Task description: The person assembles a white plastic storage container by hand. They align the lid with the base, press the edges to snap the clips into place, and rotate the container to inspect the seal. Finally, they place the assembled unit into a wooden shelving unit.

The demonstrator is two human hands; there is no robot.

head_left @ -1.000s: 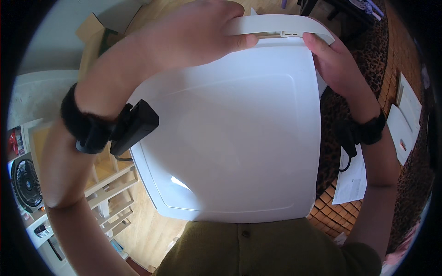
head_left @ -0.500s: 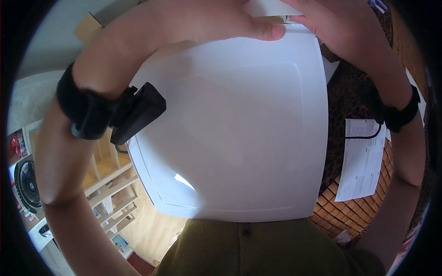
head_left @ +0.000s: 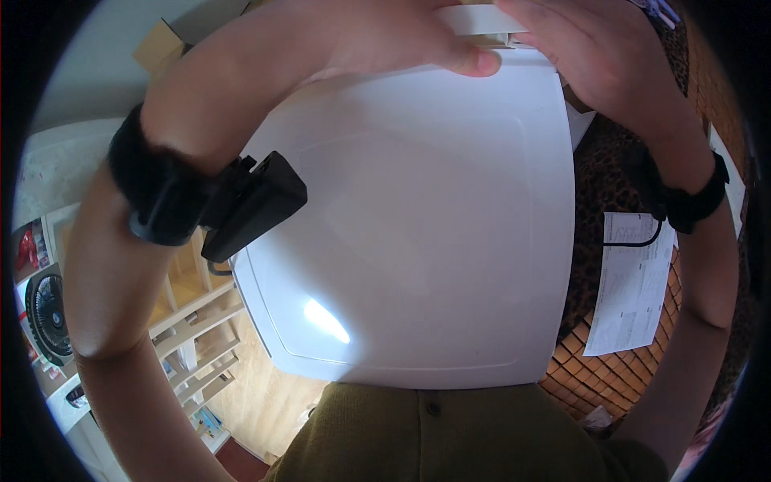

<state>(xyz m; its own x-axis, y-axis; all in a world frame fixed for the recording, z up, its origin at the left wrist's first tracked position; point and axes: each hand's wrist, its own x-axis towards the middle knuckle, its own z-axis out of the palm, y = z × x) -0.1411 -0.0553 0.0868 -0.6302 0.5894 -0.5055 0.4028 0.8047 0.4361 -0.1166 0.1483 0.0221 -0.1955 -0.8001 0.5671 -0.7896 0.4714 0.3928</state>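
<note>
Left hand (head_left: 385, 36) lies across the panel's top edge near twelve o'clock, its thumb laid flat on the face; its other fingers run out of sight, so I cannot tell how they are closed. Right hand (head_left: 606, 64), toward one o'clock, pinches the end of a pale strip (head_left: 475, 21) at that edge, one fingertip tucked beneath it. Between the forearms, at the centre of the view, is the panel (head_left: 418, 233): smooth, glossy white, apparently plastic, a rounded square with a shallow raised outline. Its lower edge meets an olive knitted top (head_left: 401, 438) with a dark button at six o'clock. Black straps ring both wrists; the left carries a boxy black device (head_left: 261, 205). At four o'clock a sheet of paper (head_left: 630, 289) bears rows of print too small to read, lying over leopard-patterned cloth (head_left: 590, 181) and a brown tiled mat (head_left: 598, 365). Pale wooden slats (head_left: 193, 345) stand at eight o'clock, a round black fan (head_left: 50, 317) beyond.
</note>
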